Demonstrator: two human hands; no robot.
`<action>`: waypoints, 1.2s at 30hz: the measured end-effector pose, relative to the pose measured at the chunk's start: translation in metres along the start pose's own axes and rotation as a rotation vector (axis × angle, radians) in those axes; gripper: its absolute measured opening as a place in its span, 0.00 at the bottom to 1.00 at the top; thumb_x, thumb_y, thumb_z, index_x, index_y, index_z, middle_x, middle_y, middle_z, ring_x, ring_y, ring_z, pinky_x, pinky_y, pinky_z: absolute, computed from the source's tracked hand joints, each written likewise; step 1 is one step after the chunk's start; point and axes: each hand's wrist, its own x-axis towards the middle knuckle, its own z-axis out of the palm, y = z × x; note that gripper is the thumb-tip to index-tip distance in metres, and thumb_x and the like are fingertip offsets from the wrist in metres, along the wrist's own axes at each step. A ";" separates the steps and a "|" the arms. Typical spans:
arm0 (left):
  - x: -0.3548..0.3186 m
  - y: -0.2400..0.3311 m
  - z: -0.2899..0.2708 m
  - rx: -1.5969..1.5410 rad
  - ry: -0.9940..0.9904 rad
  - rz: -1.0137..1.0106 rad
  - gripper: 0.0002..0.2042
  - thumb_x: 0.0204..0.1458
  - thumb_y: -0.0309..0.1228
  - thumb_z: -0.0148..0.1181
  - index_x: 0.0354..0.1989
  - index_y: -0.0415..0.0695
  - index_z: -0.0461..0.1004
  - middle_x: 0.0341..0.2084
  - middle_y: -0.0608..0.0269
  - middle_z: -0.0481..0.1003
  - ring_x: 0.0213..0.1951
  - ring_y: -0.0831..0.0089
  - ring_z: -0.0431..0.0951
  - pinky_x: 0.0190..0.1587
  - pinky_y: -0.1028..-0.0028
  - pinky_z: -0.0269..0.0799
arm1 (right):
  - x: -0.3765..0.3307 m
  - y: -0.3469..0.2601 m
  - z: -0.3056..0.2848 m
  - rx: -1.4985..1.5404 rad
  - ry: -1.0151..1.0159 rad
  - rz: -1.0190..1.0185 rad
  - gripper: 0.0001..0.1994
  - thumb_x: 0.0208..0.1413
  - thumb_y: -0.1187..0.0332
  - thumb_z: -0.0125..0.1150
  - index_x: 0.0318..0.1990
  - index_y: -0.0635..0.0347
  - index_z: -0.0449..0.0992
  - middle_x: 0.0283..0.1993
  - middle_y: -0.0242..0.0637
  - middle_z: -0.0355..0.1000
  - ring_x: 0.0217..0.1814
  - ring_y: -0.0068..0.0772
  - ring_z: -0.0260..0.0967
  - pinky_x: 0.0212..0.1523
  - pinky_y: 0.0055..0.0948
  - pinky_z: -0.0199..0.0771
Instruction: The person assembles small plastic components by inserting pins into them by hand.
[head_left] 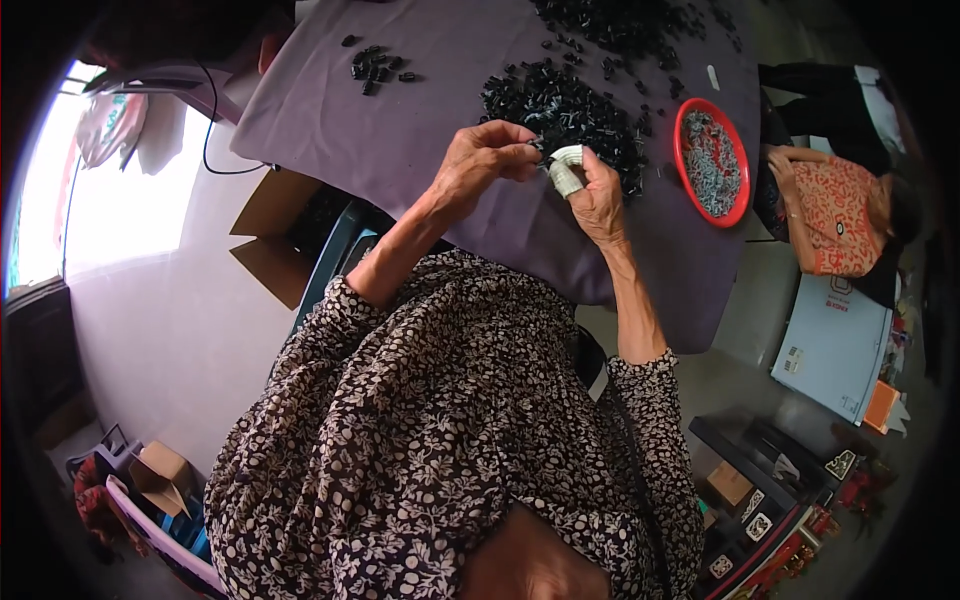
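Over the near side of a heap of small black plastic pieces point(610, 130), my two hands meet fingertip to fingertip. My left hand point(468, 168) is closed in a pinch on a small black piece point(541, 150). My right hand point(598, 205) is also closed, its fingers bent toward the same piece. A pale off-white wrapping point(566, 172), like tape or cloth, covers part of the right fingers. What the right fingertips grip is hidden behind it. Thin grey bits lie among the black pieces in the heap.
A red plastic basket point(742, 200) holding many small grey pieces stands right of the heap. A small cluster of black pieces point(372, 70) lies at the far left of the purple-grey tablecloth point(330, 120). Another black heap point(625, 22) lies farther back. A person in an orange patterned top point(842, 215) is at the right.
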 end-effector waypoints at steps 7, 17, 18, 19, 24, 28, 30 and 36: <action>0.005 -0.001 0.013 -0.082 -0.056 0.040 0.09 0.49 0.26 0.57 0.38 0.37 0.70 0.30 0.62 0.73 0.32 0.75 0.74 0.39 0.76 0.72 | 0.010 -0.025 -0.011 -0.455 0.112 -0.445 0.07 0.46 0.74 0.59 0.33 0.65 0.70 0.29 0.40 0.70 0.29 0.38 0.69 0.32 0.29 0.68; 0.009 0.011 0.039 -0.199 -0.094 0.078 0.06 0.49 0.24 0.56 0.36 0.38 0.71 0.29 0.62 0.73 0.32 0.76 0.74 0.40 0.77 0.71 | 0.005 -0.042 -0.025 -0.169 0.280 -0.260 0.08 0.46 0.79 0.54 0.35 0.64 0.74 0.30 0.35 0.71 0.30 0.28 0.69 0.31 0.23 0.68; 0.008 0.014 0.041 -0.180 -0.106 0.084 0.07 0.49 0.24 0.56 0.36 0.38 0.71 0.28 0.62 0.74 0.31 0.76 0.74 0.39 0.77 0.71 | 0.004 -0.041 -0.028 -0.175 0.284 -0.264 0.08 0.46 0.79 0.54 0.35 0.64 0.74 0.30 0.35 0.71 0.30 0.28 0.69 0.31 0.23 0.68; 0.007 0.018 0.044 -0.160 -0.117 0.091 0.07 0.49 0.24 0.57 0.36 0.39 0.71 0.28 0.63 0.74 0.31 0.77 0.74 0.38 0.77 0.71 | 0.003 -0.040 -0.030 0.028 0.254 -0.161 0.08 0.48 0.78 0.54 0.37 0.64 0.73 0.32 0.32 0.71 0.31 0.24 0.68 0.33 0.20 0.67; 0.005 0.027 0.051 -0.066 -0.086 0.152 0.08 0.47 0.24 0.58 0.36 0.36 0.72 0.25 0.64 0.74 0.28 0.80 0.71 0.33 0.79 0.68 | 0.006 -0.037 -0.039 0.493 0.185 -0.016 0.10 0.50 0.78 0.53 0.41 0.64 0.73 0.35 0.30 0.71 0.36 0.18 0.67 0.40 0.18 0.66; 0.008 0.027 0.047 0.062 -0.082 0.176 0.08 0.47 0.24 0.59 0.37 0.38 0.74 0.26 0.65 0.75 0.29 0.80 0.72 0.36 0.80 0.68 | 0.010 -0.044 -0.048 0.424 0.168 -0.023 0.09 0.50 0.79 0.52 0.40 0.65 0.73 0.36 0.31 0.71 0.37 0.18 0.67 0.42 0.18 0.66; 0.008 0.029 0.048 0.087 -0.078 0.182 0.09 0.47 0.24 0.59 0.37 0.38 0.74 0.26 0.65 0.75 0.29 0.80 0.72 0.36 0.80 0.68 | 0.013 -0.054 -0.051 0.298 0.173 -0.066 0.09 0.49 0.79 0.53 0.40 0.65 0.74 0.35 0.30 0.72 0.35 0.16 0.67 0.39 0.16 0.66; 0.009 0.028 0.046 0.173 -0.058 0.200 0.09 0.47 0.24 0.59 0.38 0.37 0.74 0.27 0.65 0.75 0.31 0.82 0.73 0.37 0.81 0.69 | 0.016 -0.058 -0.051 0.079 0.188 -0.089 0.08 0.46 0.80 0.52 0.36 0.66 0.73 0.31 0.30 0.71 0.32 0.18 0.67 0.33 0.18 0.67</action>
